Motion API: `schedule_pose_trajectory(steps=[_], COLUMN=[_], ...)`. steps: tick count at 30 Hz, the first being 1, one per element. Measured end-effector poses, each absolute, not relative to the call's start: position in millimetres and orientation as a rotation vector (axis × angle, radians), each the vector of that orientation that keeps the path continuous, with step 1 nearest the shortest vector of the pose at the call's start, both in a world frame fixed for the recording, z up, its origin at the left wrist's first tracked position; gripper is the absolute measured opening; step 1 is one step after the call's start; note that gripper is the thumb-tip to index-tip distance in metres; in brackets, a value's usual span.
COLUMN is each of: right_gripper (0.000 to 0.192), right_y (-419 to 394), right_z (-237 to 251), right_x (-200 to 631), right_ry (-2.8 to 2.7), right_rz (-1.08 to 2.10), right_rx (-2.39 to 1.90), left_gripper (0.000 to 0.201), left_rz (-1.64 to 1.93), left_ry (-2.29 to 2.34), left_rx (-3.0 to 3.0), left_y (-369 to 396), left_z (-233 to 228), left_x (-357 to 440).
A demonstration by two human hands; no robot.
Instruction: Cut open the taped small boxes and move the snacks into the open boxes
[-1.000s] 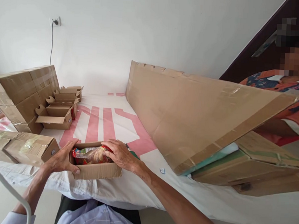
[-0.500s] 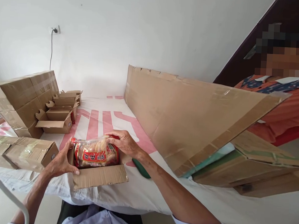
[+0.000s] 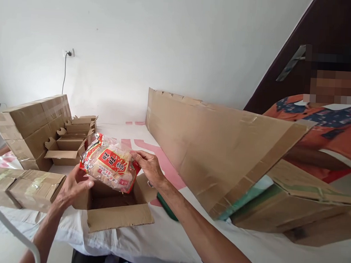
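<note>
A clear and red bag of rice crackers (image 3: 110, 163) is tilted above an open cardboard box (image 3: 120, 219) at the table's near edge. My right hand (image 3: 151, 167) grips the bag's right end, thumb and fingers closed on the wrapper. At the lower left corner of the bag, my left hand (image 3: 74, 187) has its fingers partly hidden behind the wrapper, its thumb reaching over the box's left side. The box's front flap hangs outward, and its visible inside is brown and shadowed.
Several small open boxes (image 3: 63, 154) stand in a row by stacked taped cartons (image 3: 27, 125) at the left. Two closed boxes (image 3: 34, 187) lie nearer. A long cardboard panel (image 3: 210, 149) leans on the right, with a person (image 3: 334, 136) beyond. A dark green object (image 3: 167, 207) lies under my right forearm.
The bag of rice crackers has come up out of the box and tilted, its left end rising toward the back. Both hands have stayed at its ends. The camera view has shifted slightly upward.
</note>
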State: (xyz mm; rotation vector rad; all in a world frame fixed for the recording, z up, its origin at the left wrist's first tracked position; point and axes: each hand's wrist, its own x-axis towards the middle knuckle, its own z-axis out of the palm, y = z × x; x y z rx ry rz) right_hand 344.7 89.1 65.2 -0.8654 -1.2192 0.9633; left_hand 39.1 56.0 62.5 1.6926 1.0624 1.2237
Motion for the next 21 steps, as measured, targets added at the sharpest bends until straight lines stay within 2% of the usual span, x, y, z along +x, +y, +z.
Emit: schedule_pose_trajectory(steps=[6,21], right_gripper=[0.052,0.052], right_y=[85.1,87.5], right_z=[56.3,64.1], right_x=[335.7,326.3], right_ry=[-1.249,-1.593], right_rz=[1.063,1.058], right_rx=[-0.804,-0.783], left_gripper=[0.064,0.07], left_rz=[1.454,1.542], left_ry=[0.959,1.101], left_rx=[1.247,1.151], left_y=[71.2,99.8], left_z=[69.6,97.2], left_x=[54.3,72.5])
